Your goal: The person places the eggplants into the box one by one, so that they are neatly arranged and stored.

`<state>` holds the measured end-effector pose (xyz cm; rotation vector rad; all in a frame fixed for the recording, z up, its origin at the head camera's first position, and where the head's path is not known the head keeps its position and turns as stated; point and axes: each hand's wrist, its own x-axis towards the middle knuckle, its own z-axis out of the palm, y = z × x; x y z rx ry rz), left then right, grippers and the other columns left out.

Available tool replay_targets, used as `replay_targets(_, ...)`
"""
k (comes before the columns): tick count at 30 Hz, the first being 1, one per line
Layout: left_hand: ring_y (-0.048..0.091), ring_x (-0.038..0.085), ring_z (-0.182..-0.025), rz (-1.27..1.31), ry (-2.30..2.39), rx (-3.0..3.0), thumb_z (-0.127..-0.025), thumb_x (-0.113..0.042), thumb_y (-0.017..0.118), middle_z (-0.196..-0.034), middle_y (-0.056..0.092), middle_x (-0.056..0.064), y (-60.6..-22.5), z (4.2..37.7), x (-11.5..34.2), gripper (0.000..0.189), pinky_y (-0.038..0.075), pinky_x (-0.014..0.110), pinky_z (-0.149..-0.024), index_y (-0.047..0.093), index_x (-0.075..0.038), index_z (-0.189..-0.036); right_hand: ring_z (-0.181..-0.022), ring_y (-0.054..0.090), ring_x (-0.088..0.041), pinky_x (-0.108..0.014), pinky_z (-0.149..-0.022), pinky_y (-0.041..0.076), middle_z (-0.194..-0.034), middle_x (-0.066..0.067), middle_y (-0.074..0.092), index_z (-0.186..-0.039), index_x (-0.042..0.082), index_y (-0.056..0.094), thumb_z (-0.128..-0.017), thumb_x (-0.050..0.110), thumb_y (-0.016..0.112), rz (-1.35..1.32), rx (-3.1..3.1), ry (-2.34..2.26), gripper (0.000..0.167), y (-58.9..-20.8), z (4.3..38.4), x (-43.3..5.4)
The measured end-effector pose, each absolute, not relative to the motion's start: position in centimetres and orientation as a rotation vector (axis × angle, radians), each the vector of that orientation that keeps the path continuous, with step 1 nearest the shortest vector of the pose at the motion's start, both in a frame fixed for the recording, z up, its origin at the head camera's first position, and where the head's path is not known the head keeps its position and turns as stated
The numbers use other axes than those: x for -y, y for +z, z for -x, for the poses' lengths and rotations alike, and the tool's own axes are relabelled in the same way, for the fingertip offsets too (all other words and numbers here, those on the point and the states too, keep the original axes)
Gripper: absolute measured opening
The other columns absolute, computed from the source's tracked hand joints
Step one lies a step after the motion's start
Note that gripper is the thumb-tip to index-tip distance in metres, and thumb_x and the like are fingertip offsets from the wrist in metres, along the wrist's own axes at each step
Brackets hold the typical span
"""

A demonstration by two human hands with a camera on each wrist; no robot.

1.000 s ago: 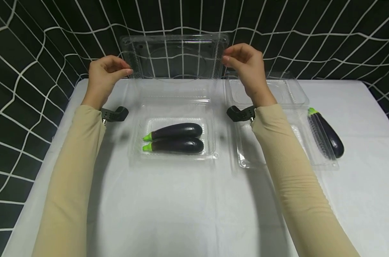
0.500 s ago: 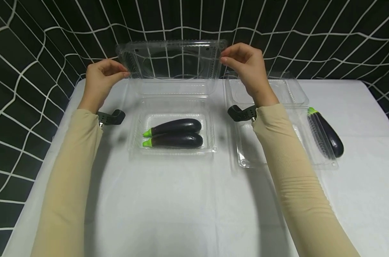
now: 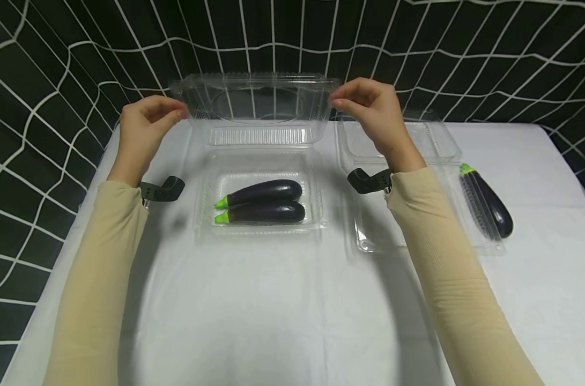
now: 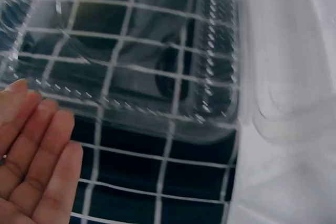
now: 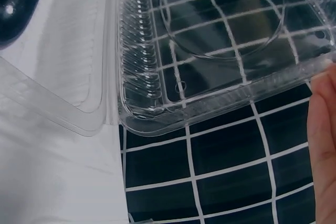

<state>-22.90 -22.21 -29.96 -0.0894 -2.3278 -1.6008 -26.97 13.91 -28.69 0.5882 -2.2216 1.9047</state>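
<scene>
Two small eggplants (image 3: 265, 201) with green stem ends lie side by side in the clear plastic clamshell container's base (image 3: 315, 220). Its hinged lid (image 3: 253, 104) stands raised at the back, tilted slightly forward over the base. At the lid's left edge, my left hand (image 3: 145, 123) pinches with thumb and fingertips. My right hand (image 3: 371, 115) pinches the opposite edge near the top corner. In the right wrist view, fingertips (image 5: 321, 85) meet the lid's rim. The left wrist view catches the fingers (image 4: 52, 129) at the lid's edge, slightly blurred.
To the right lies a second clear clamshell container (image 3: 379, 236), partly behind my right forearm. A third eggplant (image 3: 492, 203) rests against its right side. Behind the white-covered table (image 3: 234, 311) hangs a white net (image 3: 297, 51) over dark cloth.
The lid's top has tipped forward and down. Both hands have come down with it, and my left hand has shifted left.
</scene>
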Motion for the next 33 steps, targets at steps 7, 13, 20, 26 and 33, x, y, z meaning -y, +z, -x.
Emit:
replay_targets(7,0.063,0.012,-0.09,0.127,-1.637,2.192,-0.089,-0.011,0.066,-0.098,0.067,-0.001,-28.8,21.1,21.2,0.015,0.049,0.025,-0.086,0.072,-0.003,-0.101,-0.082,0.064,-0.015,-0.023,-0.078,0.05,-0.084,-0.003,0.069,-0.083,0.001,0.072,-0.081,-0.006,0.069,-0.639,2.158,1.968,0.008,-29.0,25.6,-14.8)
replay_targets(13,0.065,0.013,-0.089,0.151,-1.677,2.125,-0.088,-0.008,0.066,-0.094,0.068,-0.001,-28.5,20.5,21.1,0.012,0.05,0.025,-0.087,0.072,-0.002,-0.097,-0.083,0.065,-0.015,-0.023,-0.079,0.05,-0.085,-0.004,0.07,-0.085,0.001,0.073,-0.081,-0.007,0.069,-0.663,2.117,2.015,0.009,-28.7,25.1,-15.2)
replay_targets(20,0.065,0.012,-0.086,0.146,-1.7,2.112,-0.088,-0.005,0.066,-0.09,0.069,0.0,-29.0,19.9,21.8,0.009,0.05,0.024,-0.086,0.073,-0.005,-0.093,-0.089,0.064,-0.017,-0.026,-0.083,0.049,-0.088,-0.003,0.07,-0.087,0.001,0.073,-0.082,-0.006,0.068,-0.638,2.121,1.964,0.01,-28.2,24.7,-15.0)
replay_targets(26,0.066,0.009,-0.084,0.124,-1.694,2.138,-0.087,-0.006,0.067,-0.089,0.071,-0.001,-28.8,18.9,22.1,0.01,0.05,0.024,-0.086,0.074,-0.004,-0.093,-0.085,0.063,-0.018,-0.026,-0.082,0.049,-0.085,-0.005,0.069,-0.084,0.0,0.073,-0.083,-0.008,0.066,-0.666,2.063,2.037,0.011,-27.8,24.0,-14.5)
replay_targets(33,0.066,0.012,-0.087,0.07,-1.699,2.142,-0.086,-0.009,0.069,-0.091,0.071,-0.001,-29.0,17.9,22.5,0.012,0.05,0.024,-0.087,0.075,-0.003,-0.095,-0.082,0.063,-0.018,-0.026,-0.08,0.05,-0.083,-0.006,0.069,-0.081,0.0,0.073,-0.081,-0.009,0.067,-0.7,2.055,2.057,0.011,-27.8,23.5,-14.2)
